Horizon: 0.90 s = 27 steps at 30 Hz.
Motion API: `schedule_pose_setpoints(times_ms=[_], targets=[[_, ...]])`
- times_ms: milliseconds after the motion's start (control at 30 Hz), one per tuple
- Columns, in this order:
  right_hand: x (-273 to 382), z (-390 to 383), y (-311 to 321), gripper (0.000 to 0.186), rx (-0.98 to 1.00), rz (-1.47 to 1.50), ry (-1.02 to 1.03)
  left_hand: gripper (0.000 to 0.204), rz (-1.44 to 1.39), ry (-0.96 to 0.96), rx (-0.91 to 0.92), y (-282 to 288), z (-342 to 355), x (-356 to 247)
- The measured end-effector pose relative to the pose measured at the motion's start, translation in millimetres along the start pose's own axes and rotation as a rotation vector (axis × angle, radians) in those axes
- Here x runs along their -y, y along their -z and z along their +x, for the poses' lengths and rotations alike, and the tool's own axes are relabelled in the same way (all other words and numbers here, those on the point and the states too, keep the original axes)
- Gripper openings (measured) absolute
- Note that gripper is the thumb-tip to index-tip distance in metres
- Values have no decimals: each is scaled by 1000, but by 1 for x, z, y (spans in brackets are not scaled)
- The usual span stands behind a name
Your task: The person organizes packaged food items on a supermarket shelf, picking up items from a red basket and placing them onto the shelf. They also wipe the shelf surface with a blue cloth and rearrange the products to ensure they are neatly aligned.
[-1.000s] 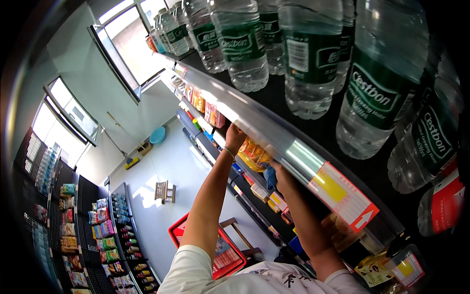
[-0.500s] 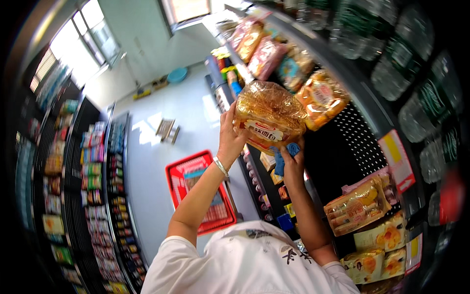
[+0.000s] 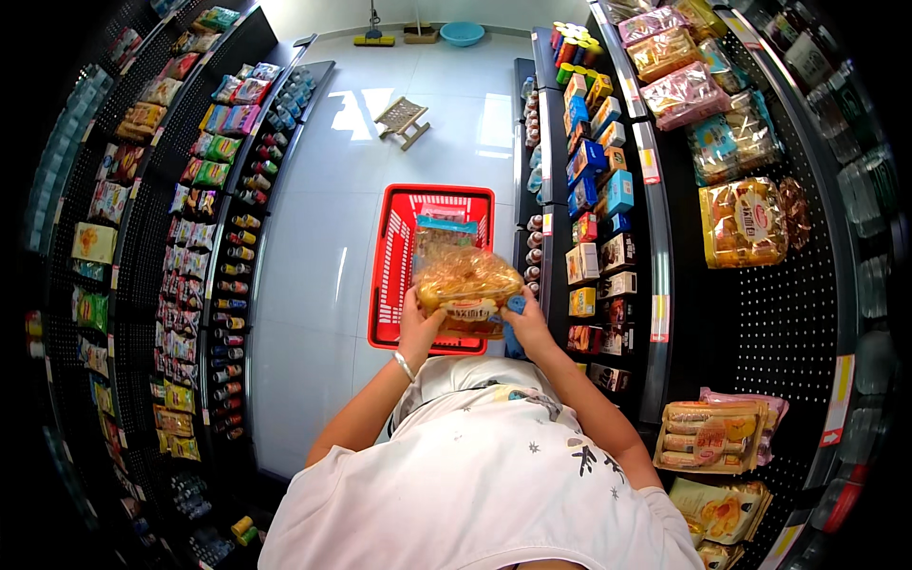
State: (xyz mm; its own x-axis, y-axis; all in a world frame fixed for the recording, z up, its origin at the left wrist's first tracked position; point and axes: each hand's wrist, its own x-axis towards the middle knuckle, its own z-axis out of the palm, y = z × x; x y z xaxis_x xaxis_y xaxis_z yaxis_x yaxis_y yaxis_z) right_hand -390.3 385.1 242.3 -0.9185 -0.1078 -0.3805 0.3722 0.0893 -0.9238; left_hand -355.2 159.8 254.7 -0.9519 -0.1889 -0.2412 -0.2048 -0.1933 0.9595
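A clear bag of golden bread (image 3: 467,283) is held between my two hands, in front of my waist and above the red shopping basket (image 3: 378,294). My left hand (image 3: 416,328) grips its left side, with a silvery bracelet at the wrist. On the other side, my right hand (image 3: 534,331) grips the bag and has a blue cloth (image 3: 514,340) pinched along with it. The basket stands on the floor, and several packages lie in it, one with a turquoise top edge (image 3: 446,226). The bag hides part of the basket's near end.
To my right, a black shelf bears packaged bread (image 3: 744,223) and bread rolls (image 3: 708,437); boxed goods (image 3: 589,166) line a lower shelf. Snack bags (image 3: 185,285) fill shelves on my left. Ahead on the floor are a small wooden stool (image 3: 403,121) and a blue basin (image 3: 463,34).
My view has swung from the right shelf to the aisle. Both hands have brought the bag of bread away from that shelf and down over the basket, still holding it.
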Motion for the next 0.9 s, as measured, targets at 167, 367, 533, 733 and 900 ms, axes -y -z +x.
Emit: schedule_pose_setpoints(times_ms=[167,367,533,733,900], targets=[[-12,9,-36,58,95,-152,-211,55,83,66,-124,31,-10,12],[-19,28,-57,61,101,-85,-202,54,156,39,-121,47,12,17],[2,34,-64,61,68,-252,-214,65,531,-49,-128,70,42,55],[-18,35,-56,63,-17,-207,-296,58,426,116,-92,64,53,53],[-33,27,-39,52,-10,-83,-323,44,457,126,-4,58,46,60]])
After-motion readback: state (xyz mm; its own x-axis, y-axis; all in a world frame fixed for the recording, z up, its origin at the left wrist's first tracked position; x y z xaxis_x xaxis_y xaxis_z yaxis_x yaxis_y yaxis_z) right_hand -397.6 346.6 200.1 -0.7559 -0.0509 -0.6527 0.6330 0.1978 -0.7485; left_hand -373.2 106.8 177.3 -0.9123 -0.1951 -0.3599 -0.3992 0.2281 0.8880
